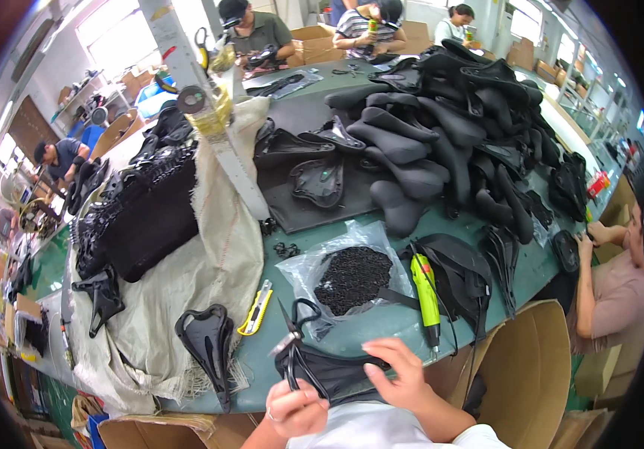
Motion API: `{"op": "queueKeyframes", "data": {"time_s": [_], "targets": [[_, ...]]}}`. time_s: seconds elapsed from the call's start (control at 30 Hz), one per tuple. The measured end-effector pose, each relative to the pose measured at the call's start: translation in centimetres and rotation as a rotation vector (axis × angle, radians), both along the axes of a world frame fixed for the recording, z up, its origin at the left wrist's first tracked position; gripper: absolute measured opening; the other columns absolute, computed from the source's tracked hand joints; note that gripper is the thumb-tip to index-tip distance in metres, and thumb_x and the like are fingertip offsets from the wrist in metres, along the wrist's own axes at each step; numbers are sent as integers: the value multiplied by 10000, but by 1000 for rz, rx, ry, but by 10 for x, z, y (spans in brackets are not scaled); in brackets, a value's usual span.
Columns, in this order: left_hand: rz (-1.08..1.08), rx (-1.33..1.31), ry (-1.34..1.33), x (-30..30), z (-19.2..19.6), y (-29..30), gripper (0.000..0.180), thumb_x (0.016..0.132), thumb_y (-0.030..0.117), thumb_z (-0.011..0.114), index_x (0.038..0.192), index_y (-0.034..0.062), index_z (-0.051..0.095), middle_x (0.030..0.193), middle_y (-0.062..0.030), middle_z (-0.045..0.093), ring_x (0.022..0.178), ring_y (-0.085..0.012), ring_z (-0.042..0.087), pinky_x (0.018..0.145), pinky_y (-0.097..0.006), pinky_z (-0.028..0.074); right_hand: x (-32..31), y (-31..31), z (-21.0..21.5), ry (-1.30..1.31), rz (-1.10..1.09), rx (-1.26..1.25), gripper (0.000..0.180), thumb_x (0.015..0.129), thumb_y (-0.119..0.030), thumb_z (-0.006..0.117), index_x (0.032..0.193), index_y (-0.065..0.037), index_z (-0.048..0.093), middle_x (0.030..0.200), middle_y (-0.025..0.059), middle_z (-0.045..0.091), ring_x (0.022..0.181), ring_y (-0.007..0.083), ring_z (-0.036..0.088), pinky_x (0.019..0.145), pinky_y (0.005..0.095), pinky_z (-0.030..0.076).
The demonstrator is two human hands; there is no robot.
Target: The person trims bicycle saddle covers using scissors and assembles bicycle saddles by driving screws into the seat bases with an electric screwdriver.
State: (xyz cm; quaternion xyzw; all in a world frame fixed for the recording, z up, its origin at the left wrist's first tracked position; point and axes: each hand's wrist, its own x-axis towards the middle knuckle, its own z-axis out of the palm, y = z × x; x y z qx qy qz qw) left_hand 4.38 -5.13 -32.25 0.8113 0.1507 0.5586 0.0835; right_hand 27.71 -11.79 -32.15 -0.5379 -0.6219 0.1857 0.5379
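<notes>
A black bicycle saddle [337, 368] lies across the near table edge in front of me, its narrow end to the right. My left hand [295, 408] is closed on its wide left end, by a black looped edge. At the narrow end, my right hand [404, 378] has the saddle between its thumb and forefinger. Scissors with a black handle [307, 310] rest just beyond the saddle; part of them is hidden. Further off lies a clear plastic bag [303, 271] full of small black pieces [353, 280]. A yellow utility knife [256, 308] is to its left.
A green power screwdriver [425, 299] with a cord lies right of the bag. Black saddles [404, 150] are heaped behind it. A saddle base [207, 348] and woven sacking [217, 262] are on the left. Cardboard boxes [527, 367] stand below the edge; a co-worker [614, 284] sits right.
</notes>
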Motion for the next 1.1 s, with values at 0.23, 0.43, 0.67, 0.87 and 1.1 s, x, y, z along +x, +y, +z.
{"op": "queueKeyframes", "data": {"time_s": [0.23, 0.43, 0.67, 0.87, 1.1], "targets": [[-366, -70, -119, 13, 5, -18, 287, 681, 1, 818, 933, 116, 743, 1101, -80, 591, 741, -242, 688, 677, -317, 571, -6, 6, -15, -145, 14, -10, 584, 958, -41, 747, 1491, 25, 520, 1345, 235, 656, 1223, 406, 656, 1062, 477, 533], [-499, 19, 298, 52, 26, -13, 319, 743, -6, 779, 1051, 71, 812, 1211, -94, 672, 804, -206, 695, 730, -329, 609, 8, -8, -29, 1310, 720, -372, 917, 1031, -50, 640, 1738, -69, 55, 1483, 276, 559, 1247, 345, 656, 1104, 486, 510], [-466, -264, 219, 40, -12, -15, 327, 808, 81, 837, 1097, 11, 700, 1196, -171, 668, 873, -299, 720, 782, -412, 626, 43, -39, -49, 1229, 246, -222, 793, 919, -75, 834, 1608, 6, 449, 1072, 179, 732, 804, 239, 716, 722, 365, 581], [-119, -458, 1051, 53, -38, -1, 803, 813, 319, 872, 1468, -28, 562, 1381, -204, 613, 1293, -373, 567, 1140, -532, 416, 76, -61, -43, 1230, 157, -563, 527, 1030, -157, 729, 1495, 19, 552, 774, 85, 654, 572, 160, 630, 500, 289, 481], [-101, -528, 1020, 44, -30, 7, 616, 781, 204, 890, 1324, 20, 663, 1286, -167, 655, 1190, -379, 616, 1099, -526, 436, 86, -108, -58, 1169, 281, -813, 420, 1122, -360, 575, 1337, 1, 581, 780, 42, 623, 627, 135, 653, 572, 258, 482]]}}
